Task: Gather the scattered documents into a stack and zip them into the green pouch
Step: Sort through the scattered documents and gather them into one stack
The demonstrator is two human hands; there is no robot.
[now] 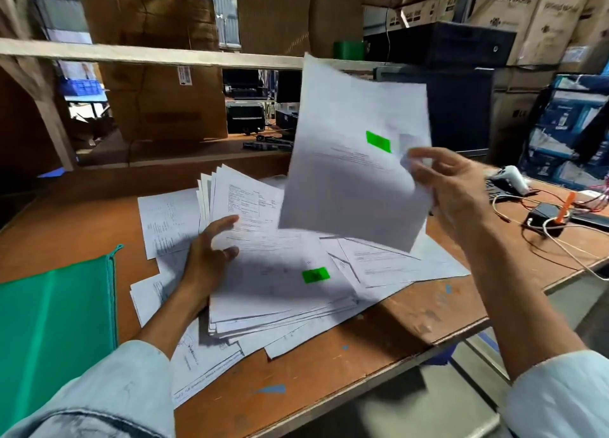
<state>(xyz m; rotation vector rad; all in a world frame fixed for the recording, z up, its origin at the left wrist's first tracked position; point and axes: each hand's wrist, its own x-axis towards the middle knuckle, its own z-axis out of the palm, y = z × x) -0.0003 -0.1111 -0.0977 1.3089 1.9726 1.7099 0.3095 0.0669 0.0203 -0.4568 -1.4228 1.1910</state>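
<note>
Many white printed documents (280, 273) lie in a loose, overlapping pile on the brown table (329, 365). My left hand (211, 253) rests on the pile's left side, thumb on top of a fanned bundle of sheets and fingers curled at its edge. My right hand (451, 190) holds a raised sheet (356, 160) by its right edge, well above the pile; the sheet carries a green patch. Another green patch shows on a sheet in the pile. The green pouch (56, 332) lies flat at the table's left, its zipper edge facing the papers.
A black adapter with white and red cables (547, 220) and a white handheld scanner (514, 179) sit at the table's right end. Cardboard boxes (158, 68) and a wooden shelf rail (131, 53) stand behind. The table's front edge runs diagonally at lower right.
</note>
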